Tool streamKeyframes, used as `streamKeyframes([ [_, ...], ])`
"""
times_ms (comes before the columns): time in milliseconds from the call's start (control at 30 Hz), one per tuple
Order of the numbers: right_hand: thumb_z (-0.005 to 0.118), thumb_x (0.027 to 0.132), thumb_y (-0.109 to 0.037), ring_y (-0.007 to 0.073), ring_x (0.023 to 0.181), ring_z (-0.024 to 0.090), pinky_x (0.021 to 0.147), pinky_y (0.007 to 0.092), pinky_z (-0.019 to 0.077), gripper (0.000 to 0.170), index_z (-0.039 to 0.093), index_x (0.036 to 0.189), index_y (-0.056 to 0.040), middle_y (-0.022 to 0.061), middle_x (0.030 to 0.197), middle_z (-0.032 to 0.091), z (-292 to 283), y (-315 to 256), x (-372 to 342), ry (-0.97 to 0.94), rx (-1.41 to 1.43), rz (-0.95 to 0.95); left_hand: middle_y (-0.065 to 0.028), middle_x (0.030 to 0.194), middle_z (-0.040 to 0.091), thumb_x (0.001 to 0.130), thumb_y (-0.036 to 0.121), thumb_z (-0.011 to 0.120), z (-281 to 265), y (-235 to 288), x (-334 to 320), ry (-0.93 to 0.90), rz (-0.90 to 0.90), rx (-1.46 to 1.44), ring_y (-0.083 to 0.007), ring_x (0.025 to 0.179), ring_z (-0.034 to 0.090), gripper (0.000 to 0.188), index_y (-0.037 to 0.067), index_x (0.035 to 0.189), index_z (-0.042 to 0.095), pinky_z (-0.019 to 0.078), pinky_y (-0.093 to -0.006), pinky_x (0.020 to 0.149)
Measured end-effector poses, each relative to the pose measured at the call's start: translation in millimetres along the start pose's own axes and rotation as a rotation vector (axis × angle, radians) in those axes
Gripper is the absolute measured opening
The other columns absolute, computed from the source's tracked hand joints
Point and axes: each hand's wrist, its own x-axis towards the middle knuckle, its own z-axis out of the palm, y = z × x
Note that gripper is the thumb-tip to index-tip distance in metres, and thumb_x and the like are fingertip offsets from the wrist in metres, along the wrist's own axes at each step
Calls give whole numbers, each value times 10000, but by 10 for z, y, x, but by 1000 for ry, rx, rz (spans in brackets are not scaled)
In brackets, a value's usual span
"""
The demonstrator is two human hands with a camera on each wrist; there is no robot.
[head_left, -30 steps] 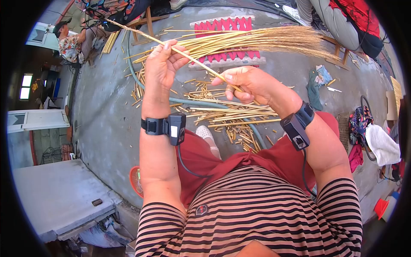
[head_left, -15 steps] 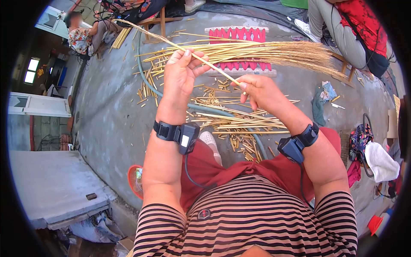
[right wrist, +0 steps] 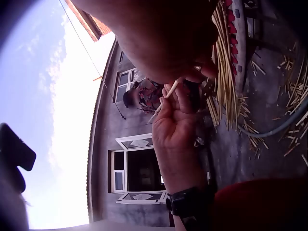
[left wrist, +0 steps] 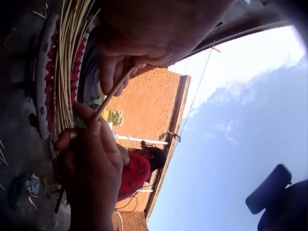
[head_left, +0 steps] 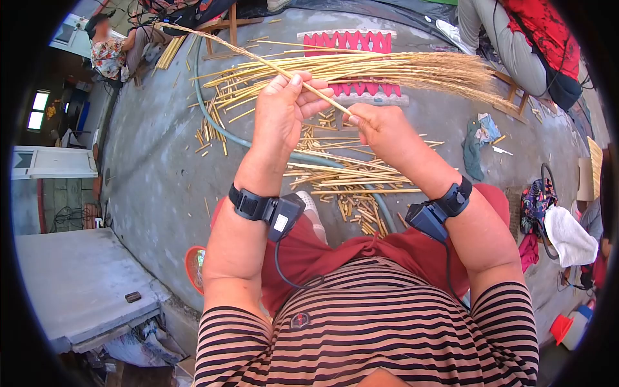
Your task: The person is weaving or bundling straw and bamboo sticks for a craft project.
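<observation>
A long straw-coloured broom stalk (head_left: 248, 55) slants across the head view, its thin feathery tip at the upper left. My left hand (head_left: 280, 113) pinches it partway along, thumb on top and the other fingers loosely spread beneath. At its thick lower end, my right hand (head_left: 385, 132) grips it between thumb and curled fingers. The left wrist view shows the stalk (left wrist: 111, 94) bridging the short gap between both hands. Beyond the hands lies a bundle of similar stalks (head_left: 277, 76) with brushy heads (head_left: 458, 71) pointing right, across a low rack with pink strips (head_left: 348, 42).
Short cut pieces (head_left: 361, 216) and longer trimmed stalks (head_left: 367, 177) litter the concrete floor before my feet. A grey-green hose (head_left: 209, 116) curves through them. Other people sit at the upper left (head_left: 116, 55) and upper right (head_left: 500, 45). A green cloth (head_left: 472, 151) lies to the right.
My hands have come closer together along the stalk. The length that stuck out below my right hand no longer shows, and that hand now holds the stalk's end.
</observation>
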Motion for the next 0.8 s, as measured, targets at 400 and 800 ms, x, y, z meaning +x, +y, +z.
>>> streamKeyframes([
  [400, 465, 936, -222, 69, 424, 504, 400, 206, 373, 249, 611, 1048, -54, 59, 663, 620, -116, -112, 26, -359, 616, 467, -218, 973, 619, 942, 110, 435, 10, 110, 32, -25, -4, 58, -332, 904, 640, 192, -20, 1061, 513, 552, -409, 770],
  [800, 467, 951, -218, 29, 366, 405, 315, 165, 267, 275, 586, 1083, -9, 95, 664, 614, -122, -85, 10, -439, 963, 596, -210, 953, 624, 939, 116, 451, -19, 124, 50, 81, 8, 108, -317, 866, 650, 192, -36, 1041, 508, 563, -410, 739],
])
